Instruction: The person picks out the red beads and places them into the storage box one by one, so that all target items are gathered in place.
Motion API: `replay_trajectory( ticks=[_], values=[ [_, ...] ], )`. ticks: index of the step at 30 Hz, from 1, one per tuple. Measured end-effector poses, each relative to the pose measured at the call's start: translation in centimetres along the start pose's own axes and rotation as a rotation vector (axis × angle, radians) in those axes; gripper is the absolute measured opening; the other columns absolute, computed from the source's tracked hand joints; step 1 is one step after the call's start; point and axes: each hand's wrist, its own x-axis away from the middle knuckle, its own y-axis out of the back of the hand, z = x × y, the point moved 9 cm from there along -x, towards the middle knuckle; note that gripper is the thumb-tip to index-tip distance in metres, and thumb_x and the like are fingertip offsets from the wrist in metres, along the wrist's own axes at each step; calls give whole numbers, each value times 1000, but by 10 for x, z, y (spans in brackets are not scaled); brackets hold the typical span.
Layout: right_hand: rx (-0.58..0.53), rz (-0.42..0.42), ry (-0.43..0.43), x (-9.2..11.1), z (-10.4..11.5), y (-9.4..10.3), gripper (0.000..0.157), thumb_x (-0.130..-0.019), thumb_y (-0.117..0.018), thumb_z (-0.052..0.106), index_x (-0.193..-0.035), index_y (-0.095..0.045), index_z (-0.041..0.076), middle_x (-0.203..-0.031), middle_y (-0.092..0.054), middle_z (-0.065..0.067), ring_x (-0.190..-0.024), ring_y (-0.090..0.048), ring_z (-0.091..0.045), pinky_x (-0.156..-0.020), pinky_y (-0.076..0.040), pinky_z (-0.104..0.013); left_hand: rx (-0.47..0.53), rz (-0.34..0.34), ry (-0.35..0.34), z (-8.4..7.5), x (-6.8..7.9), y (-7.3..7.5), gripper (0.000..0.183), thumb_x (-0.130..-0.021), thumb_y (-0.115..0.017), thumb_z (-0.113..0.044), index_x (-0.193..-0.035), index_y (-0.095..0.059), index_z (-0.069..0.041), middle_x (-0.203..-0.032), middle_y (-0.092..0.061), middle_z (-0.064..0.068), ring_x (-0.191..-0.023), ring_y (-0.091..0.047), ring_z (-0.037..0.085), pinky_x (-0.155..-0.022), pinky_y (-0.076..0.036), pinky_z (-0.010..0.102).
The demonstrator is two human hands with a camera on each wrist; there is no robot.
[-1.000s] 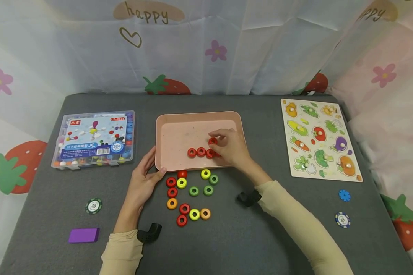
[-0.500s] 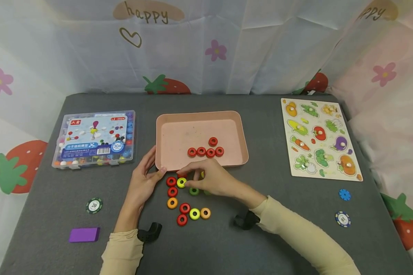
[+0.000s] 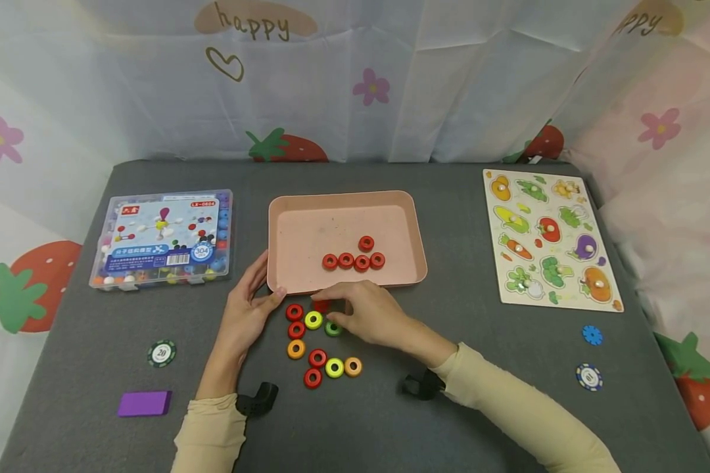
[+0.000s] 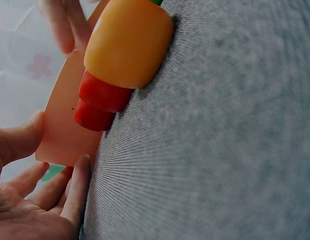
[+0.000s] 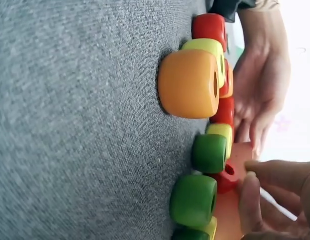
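A shallow pink tray (image 3: 331, 217) lies mid-table with several red ring-shaped beads (image 3: 361, 263) inside. My left hand (image 3: 245, 315) grips its front left corner, thumb on the rim and fingers along the side. Just in front of the tray, my right hand (image 3: 369, 315) pinches a red bead (image 5: 226, 177) at the tips of thumb and index finger; the hand partly covers it in the head view. Loose beads lie nearby: a yellow bead (image 3: 313, 320), a green bead (image 3: 333, 328), an orange bead (image 3: 296, 349) and several others. More green and yellow ones are hidden under the right hand.
To the left stand a clear plastic case (image 3: 162, 240), a green chip (image 3: 162, 353) and a purple block (image 3: 144, 404). On the right are a vegetable puzzle board (image 3: 553, 240), a blue disc (image 3: 592, 336) and a blue-and-white chip (image 3: 589, 377).
My right hand has left a red bead inside the tray and come back to the loose beads in front. The red bead there has shifted slightly right. My left hand stays put.
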Motion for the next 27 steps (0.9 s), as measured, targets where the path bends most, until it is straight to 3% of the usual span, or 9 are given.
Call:
replay_trajectory(
  ticks=[6, 11, 18, 27],
  values=[
    [47, -44, -45, 3, -9, -1, 26, -88, -78, 17, -114, -78, 23, -102, -73, 9, -73, -56, -9, -61, -40, -25, -10, -5, 8, 1, 0, 0, 71, -98, -66, -17, -158, -31, -30, -159, -38, 3, -117, -63, 35, -80, -56, 26],
    [41, -71, -48, 5, -16, -2, 23, -89, -78, 19, -112, -79, 23, -95, -73, 9, -60, -46, -7, -54, -34, -24, -19, -6, 1, 1, -1, 0, 72, -98, -66, -16, -158, -30, -29, -159, -38, 3, -117, -63, 34, -82, -55, 26],
    [56, -109, 16, 7, -16, 0, 19, -91, -75, 18, -110, -78, 19, -96, -74, 9, -63, -50, -4, -56, -38, -23, -16, -6, 4, 1, -1, 0, 72, -98, -66, -16, -159, -30, -29, -159, -38, 3, -117, -63, 34, -82, -55, 25],
    [61, 52, 51, 9, -12, -4, 29, -87, -79, 20, -116, -77, 24, -109, -72, 10, -59, -52, -3, -57, -42, -23, -7, -3, 2, 0, -1, -1, 71, -98, -66, -16, -158, -30, -29, -158, -38, 3, -116, -64, 33, -82, -56, 26]
  ],
)
